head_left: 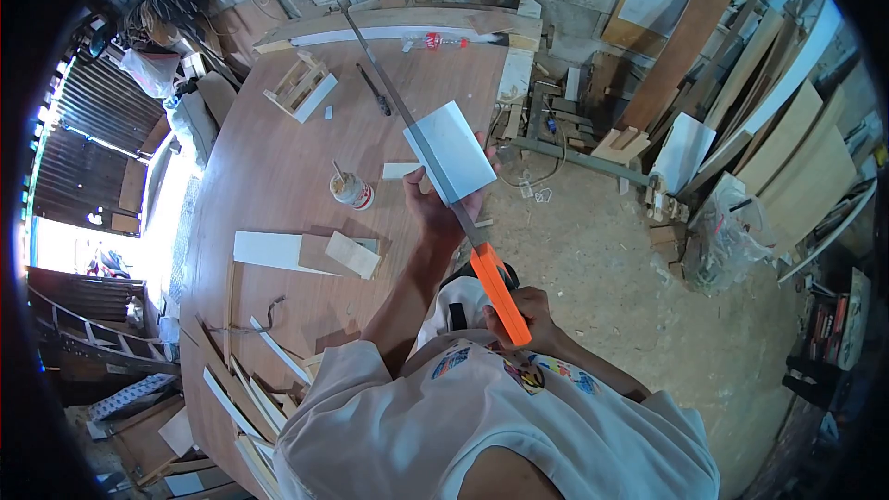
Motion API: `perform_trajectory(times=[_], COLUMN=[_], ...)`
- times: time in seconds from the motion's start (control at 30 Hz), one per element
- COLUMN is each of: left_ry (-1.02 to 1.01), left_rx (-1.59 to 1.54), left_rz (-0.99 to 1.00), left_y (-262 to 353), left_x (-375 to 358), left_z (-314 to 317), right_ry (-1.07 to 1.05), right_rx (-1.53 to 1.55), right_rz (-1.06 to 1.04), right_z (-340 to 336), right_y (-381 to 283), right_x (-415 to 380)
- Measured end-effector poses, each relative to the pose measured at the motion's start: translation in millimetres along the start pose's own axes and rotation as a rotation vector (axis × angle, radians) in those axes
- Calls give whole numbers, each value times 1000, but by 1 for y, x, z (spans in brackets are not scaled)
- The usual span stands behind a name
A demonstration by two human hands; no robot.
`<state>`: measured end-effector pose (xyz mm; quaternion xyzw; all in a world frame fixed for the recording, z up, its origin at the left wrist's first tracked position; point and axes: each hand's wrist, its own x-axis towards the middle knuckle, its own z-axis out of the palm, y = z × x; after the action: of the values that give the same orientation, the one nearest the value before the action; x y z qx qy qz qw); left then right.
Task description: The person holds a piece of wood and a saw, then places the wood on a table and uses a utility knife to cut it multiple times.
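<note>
My left hand grips a small white board from below, its thumb at the board's left side. Fingers of the same hand show past the board's right edge. My right hand is wrapped round the orange handle of a hand saw, close to my body. Seen nearly edge-on, the long saw blade runs up and left, overlapping the white board in this view. Just left of the board, a white strip lies on the wooden table.
On the table are an open jar, a small wooden frame, a dark tool with a handle, a plastic bottle and several board offcuts. Long wood strips fill its near left corner. Planks lean at the right wall.
</note>
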<state>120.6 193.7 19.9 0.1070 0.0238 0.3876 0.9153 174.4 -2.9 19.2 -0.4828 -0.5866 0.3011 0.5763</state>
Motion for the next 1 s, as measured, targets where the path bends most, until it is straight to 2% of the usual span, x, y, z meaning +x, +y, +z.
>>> perform_trajectory(times=[1.0], left_ry=[59], left_rx=[-46], left_rz=[-8], left_y=[-2], left_x=[-2], left_z=[0], right_ry=[37], right_rx=[-37], right_rz=[-47], right_z=[3], right_y=[3], right_x=[-5])
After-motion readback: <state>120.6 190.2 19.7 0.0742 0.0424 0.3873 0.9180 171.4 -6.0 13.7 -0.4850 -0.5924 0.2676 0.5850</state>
